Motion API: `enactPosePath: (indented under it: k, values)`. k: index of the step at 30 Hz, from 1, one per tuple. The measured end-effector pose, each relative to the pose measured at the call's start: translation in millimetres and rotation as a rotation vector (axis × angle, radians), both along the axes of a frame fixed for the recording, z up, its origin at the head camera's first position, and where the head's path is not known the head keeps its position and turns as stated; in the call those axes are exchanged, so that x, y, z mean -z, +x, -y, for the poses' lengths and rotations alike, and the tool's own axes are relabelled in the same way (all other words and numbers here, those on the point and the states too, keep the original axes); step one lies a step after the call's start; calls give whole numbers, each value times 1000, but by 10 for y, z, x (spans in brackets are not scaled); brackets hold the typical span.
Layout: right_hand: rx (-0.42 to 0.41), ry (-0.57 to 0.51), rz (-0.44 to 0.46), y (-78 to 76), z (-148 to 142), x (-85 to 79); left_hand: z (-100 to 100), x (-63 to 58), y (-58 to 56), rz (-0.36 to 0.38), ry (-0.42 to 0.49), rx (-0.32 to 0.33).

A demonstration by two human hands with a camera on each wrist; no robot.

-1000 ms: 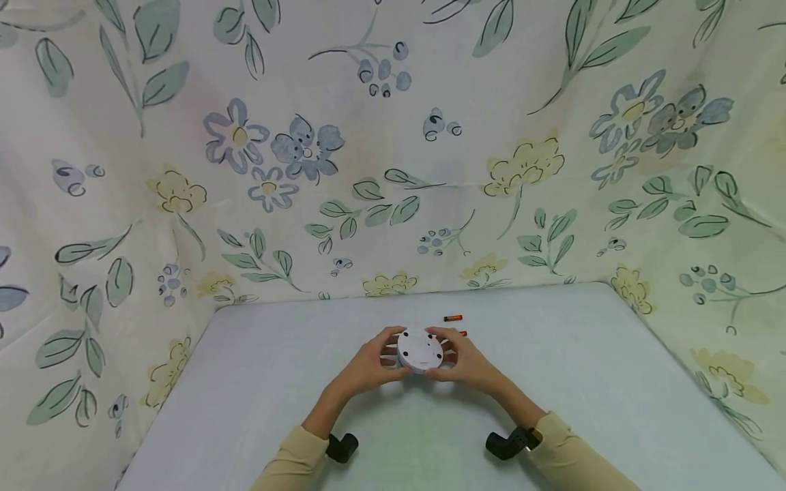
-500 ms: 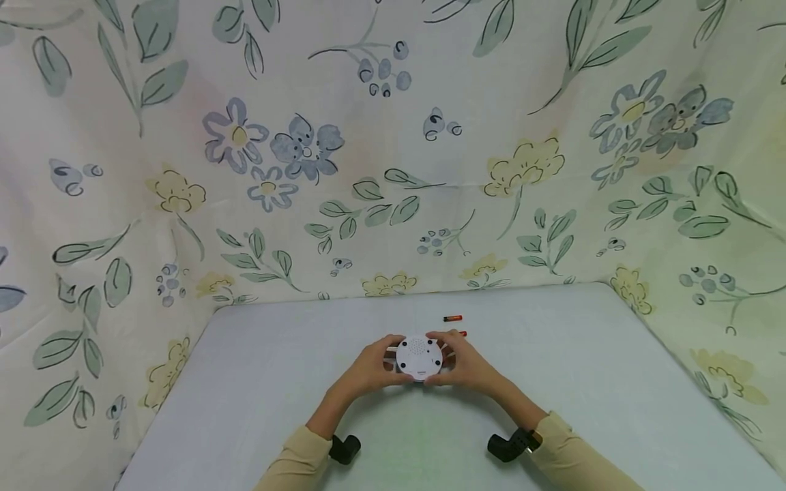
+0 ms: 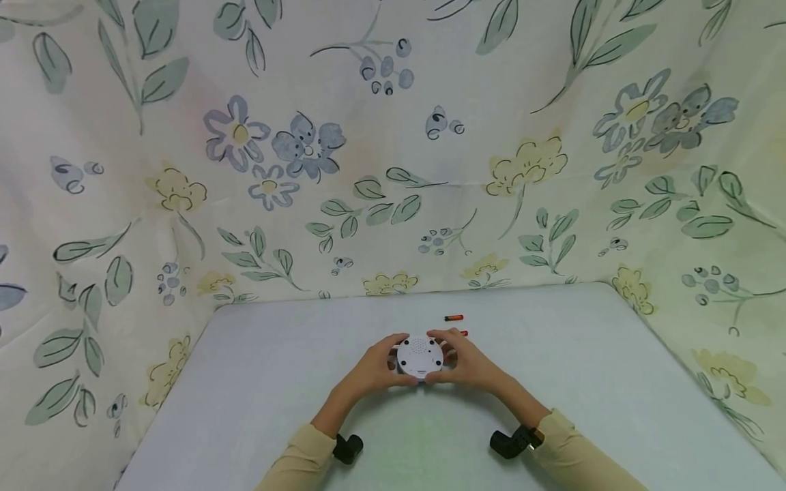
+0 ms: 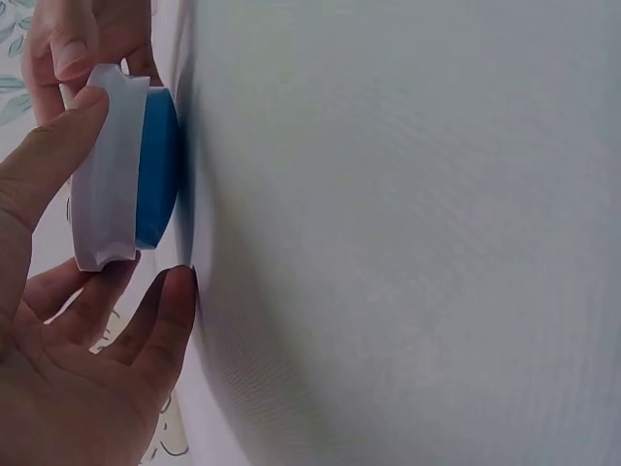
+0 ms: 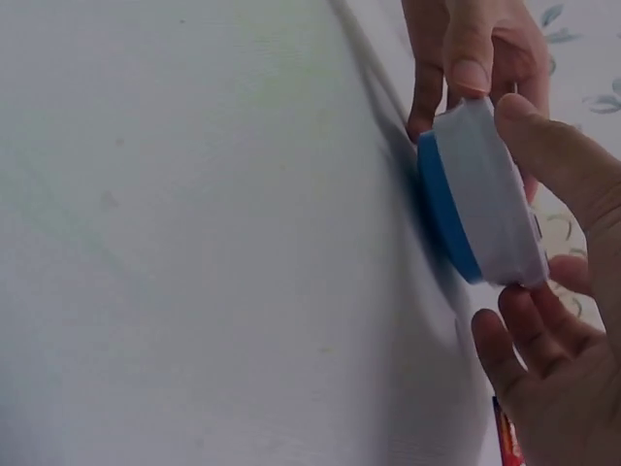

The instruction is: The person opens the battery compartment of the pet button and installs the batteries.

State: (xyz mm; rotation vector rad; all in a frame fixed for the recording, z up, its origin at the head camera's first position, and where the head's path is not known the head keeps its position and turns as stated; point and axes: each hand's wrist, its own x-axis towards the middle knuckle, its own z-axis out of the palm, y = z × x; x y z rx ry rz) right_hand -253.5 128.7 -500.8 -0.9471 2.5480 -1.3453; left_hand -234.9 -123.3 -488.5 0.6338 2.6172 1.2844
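Between both hands is a round white plastic device [image 3: 420,357], its face with small holes and several black feet turned up. A blue domed part [image 4: 158,170] forms its underside, close above the table; whether it touches is unclear. My left hand [image 3: 373,365] grips the device's left edge, thumb near me and fingers at the far side. My right hand [image 3: 468,361] holds the right edge in the same way. In the right wrist view the white rim [image 5: 490,194] sits between the right thumb and fingertips.
An orange-and-black battery [image 3: 454,318] lies on the white table [image 3: 276,382] beyond the device. A second, red one [image 3: 463,333] is partly hidden behind the right hand. A floral cloth [image 3: 393,150] hangs around the table's back and sides.
The device has tilted so its holed face shows more plainly, and both hands have come slightly nearer me with it. The grip is the same; the batteries lie still.
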Motion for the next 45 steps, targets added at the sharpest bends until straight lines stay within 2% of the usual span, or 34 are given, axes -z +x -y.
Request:
enactPosePath:
  k: [7,19,29,36,45]
  values:
    - [-47,-27,-87,-73,-22,-39,-28,8,-14,-16,34,15]
    - [-48,57,-164,-100,30,-121,-54,45,-18,-64,73,36]
    - [-33,173,-86,-120,78,-204,-69,21,-25,-81,52,33]
    - [-92,196,-106,-140,63,-288,-87,-25,-37,-97,74,57]
    - [-154,213,-143,-171,28,-312,-105,-51,-32,-64,79,60]
